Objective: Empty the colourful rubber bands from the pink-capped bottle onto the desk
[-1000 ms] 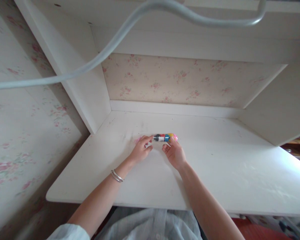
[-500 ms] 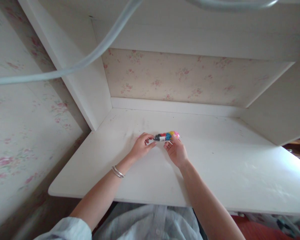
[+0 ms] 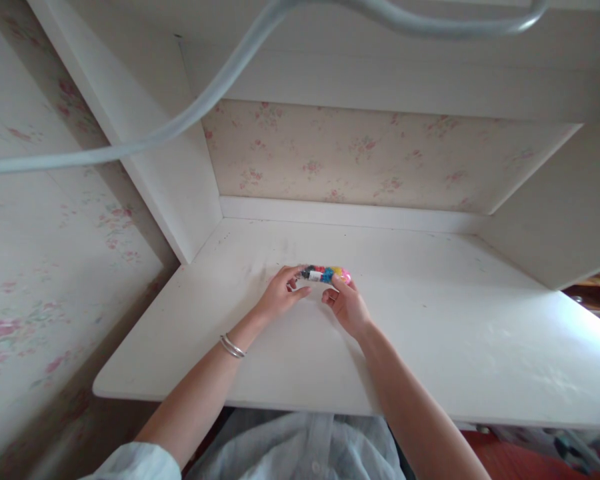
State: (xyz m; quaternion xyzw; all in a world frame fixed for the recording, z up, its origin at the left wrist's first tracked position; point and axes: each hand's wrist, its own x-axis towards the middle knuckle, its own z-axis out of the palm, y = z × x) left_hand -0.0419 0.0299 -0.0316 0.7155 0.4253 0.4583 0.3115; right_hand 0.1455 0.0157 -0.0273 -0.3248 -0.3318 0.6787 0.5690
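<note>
From my remote seat I see both hands meeting over a small clear tube (image 3: 325, 274) packed with coloured bits (red, blue, yellow, pink, with a dark end toward the left). The tube lies nearly level, close above or on the white desk (image 3: 430, 347), toward the back edge and somewhat left of its middle, near the back left corner where the upright side panel (image 3: 180, 180) meets the top. My left hand (image 3: 280, 298) has its thumb and forefinger closed lightly around the tube's dark left end, the other fingers curled loosely underneath. My right hand (image 3: 347, 305) pinches the pink right end between fingertips and thumb, palm turned down; I cannot tell how tightly either hand presses. A pair of thin silver bangles (image 3: 231, 346) sits on the left wrist. Behind the desk runs floral wallpaper (image 3: 360, 157), and a pale grey cable (image 3: 220, 80) hangs blurred across the top of the view. A light shirt (image 3: 300, 447) shows below the desk's front edge.
</note>
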